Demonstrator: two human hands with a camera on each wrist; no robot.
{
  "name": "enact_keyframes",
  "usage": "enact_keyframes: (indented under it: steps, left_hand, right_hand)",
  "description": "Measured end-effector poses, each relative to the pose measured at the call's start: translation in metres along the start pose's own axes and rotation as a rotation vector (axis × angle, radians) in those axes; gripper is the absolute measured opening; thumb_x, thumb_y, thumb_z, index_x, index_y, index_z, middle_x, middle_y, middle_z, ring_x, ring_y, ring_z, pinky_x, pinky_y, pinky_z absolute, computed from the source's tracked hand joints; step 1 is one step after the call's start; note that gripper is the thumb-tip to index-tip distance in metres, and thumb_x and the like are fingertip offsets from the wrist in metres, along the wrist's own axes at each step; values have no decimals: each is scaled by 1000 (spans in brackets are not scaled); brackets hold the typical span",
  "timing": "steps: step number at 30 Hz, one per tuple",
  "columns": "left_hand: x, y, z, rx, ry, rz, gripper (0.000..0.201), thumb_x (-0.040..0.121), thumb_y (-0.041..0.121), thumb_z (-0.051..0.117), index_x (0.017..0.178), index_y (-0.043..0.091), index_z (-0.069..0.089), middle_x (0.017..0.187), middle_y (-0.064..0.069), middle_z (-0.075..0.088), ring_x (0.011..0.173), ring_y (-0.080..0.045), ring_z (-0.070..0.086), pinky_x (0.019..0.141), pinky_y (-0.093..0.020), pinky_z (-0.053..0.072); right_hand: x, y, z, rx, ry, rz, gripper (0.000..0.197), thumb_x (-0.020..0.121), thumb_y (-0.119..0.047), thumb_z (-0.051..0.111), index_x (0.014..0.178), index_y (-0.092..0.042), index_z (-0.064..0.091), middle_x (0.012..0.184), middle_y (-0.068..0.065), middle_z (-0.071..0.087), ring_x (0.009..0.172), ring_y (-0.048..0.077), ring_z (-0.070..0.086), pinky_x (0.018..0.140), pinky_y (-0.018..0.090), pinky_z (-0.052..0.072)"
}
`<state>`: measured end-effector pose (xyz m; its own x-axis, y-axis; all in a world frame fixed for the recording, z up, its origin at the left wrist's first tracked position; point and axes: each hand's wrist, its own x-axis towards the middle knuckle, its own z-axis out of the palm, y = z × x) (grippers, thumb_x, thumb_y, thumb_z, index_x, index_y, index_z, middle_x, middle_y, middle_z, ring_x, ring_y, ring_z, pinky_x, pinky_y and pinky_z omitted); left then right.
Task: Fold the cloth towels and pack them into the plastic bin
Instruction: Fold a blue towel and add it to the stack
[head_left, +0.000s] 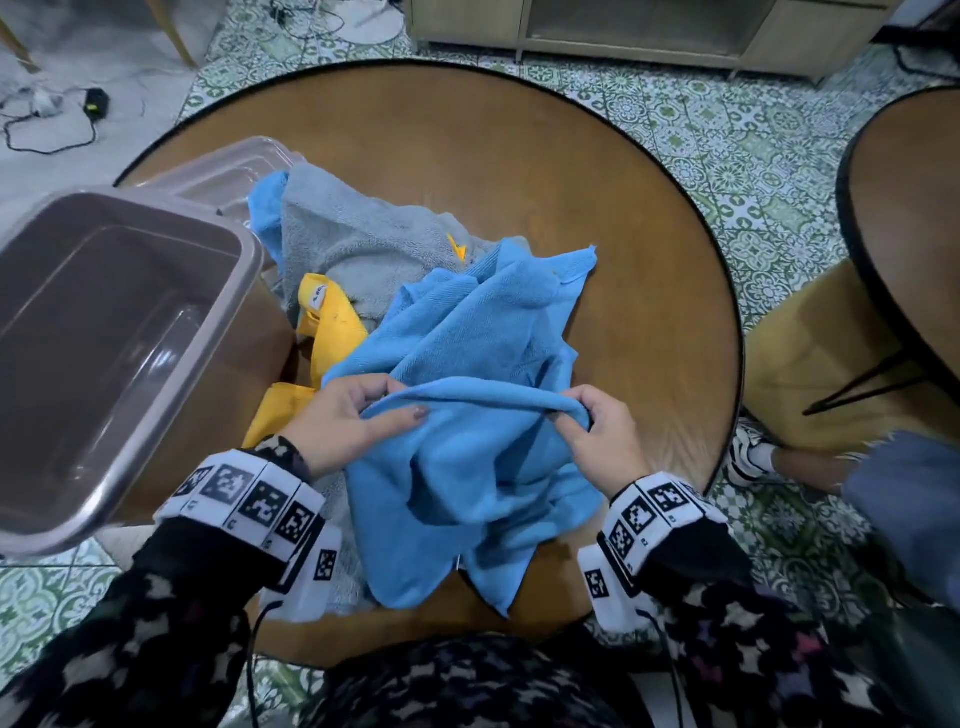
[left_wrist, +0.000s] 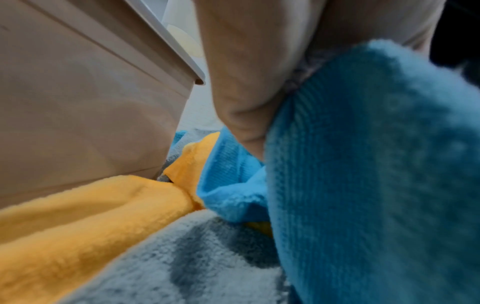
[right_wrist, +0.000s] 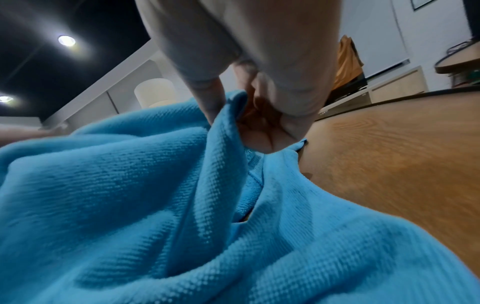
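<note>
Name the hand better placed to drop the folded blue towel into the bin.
Left, probably. The left hand grips the blue towel on the side where the plastic bin stands open; the right hand pinches the far end and would have to cross over.

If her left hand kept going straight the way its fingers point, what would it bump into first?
Probably the right hand: the left hand points across the blue towel edge that both pinch. Depth is unclear.

- The yellow towel (head_left: 327, 317) carries a small white label (head_left: 317, 298), too blurred to read.
- The wrist bands (head_left: 249, 499) show only black-and-white square codes, no readable words.
</note>
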<state>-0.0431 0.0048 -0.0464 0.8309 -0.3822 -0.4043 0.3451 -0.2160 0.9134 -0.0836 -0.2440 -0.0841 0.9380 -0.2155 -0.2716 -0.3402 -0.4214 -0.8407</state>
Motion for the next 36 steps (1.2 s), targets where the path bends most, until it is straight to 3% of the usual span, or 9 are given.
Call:
enact_keyframes:
  steps: [5, 10, 14, 17, 19, 22, 25, 31, 36]
  left_hand:
    - [-11, -19, -20, 17, -124, -94, 71, 27, 52, 90, 82, 14, 66, 82, -1, 74, 74, -9, 69, 61, -19, 54]
    - [-34, -27, -32, 380, -396, -211, 34, 60, 27, 84, 90, 26, 70, 98, 4, 73, 91, -13, 69, 84, -34, 55]
    - [-50, -31, -46, 422, -380, -269, 55, 53, 58, 73, 94, 21, 74, 98, 5, 73, 95, -14, 68, 88, -40, 53]
    - [-61, -28, -50, 138, -252, -219, 70, 41, 69, 79, 89, 19, 74, 97, -3, 74, 86, -12, 68, 74, -26, 56]
    - [-65, -24, -50, -164, -114, -176, 79, 36, 60, 86, 90, 5, 68, 89, -15, 71, 74, -19, 67, 60, -26, 55]
    - [-67, -17, -56, -385, -80, -154, 69, 28, 45, 93, 78, 12, 59, 67, -12, 65, 52, -18, 63, 45, -23, 51]
    - [-70, -15, -63, -323, -213, -224, 86, 28, 31, 96, 103, 17, 55, 80, -19, 68, 66, -27, 68, 52, -31, 56]
    - [-59, -7, -47, -515, 58, 43, 60, 29, 37, 93, 82, 25, 66, 77, -4, 66, 56, -14, 63, 44, -21, 49]
    - [-47, 30, -28, -340, 192, 317, 47, 62, 1, 67, 104, 19, 57, 82, 4, 69, 75, -8, 65, 63, -20, 54]
  right_hand:
    - [-4, 5, -2, 61, 57, 51, 22, 86, -4, 59, 75, -24, 59, 75, -3, 58, 66, 12, 47, 64, 26, 40]
    - [-6, -8, 4, 84, 175, -3, 15, 90, -3, 51, 85, -16, 54, 80, -10, 54, 72, 2, 48, 65, 14, 38]
    - [1, -10, 5, 121, 240, 19, 14, 91, -4, 49, 87, -17, 52, 82, -11, 52, 78, 11, 49, 67, 21, 39]
    - [1, -10, 4, 142, 259, 28, 19, 90, 0, 47, 89, -18, 53, 89, -7, 54, 89, 15, 50, 78, 27, 39]
    - [0, -11, 6, 170, 241, -18, 36, 83, 9, 43, 83, -25, 55, 91, -8, 58, 94, 17, 53, 85, 30, 42]
    - [1, -10, 3, 235, 252, -22, 53, 72, 16, 36, 75, -30, 61, 92, -5, 64, 97, 23, 57, 88, 38, 46]
    - [4, -9, -9, 371, 340, 15, 57, 68, 15, 34, 68, -30, 69, 91, 3, 66, 90, 22, 60, 84, 39, 48]
    - [-26, -49, 3, 364, 227, -194, 33, 75, 0, 53, 91, -27, 66, 92, -5, 68, 74, -5, 58, 74, 13, 47]
    - [-40, -71, 18, 376, 299, -380, 20, 86, -11, 56, 87, -28, 66, 72, -23, 67, 67, -8, 55, 65, 8, 41]
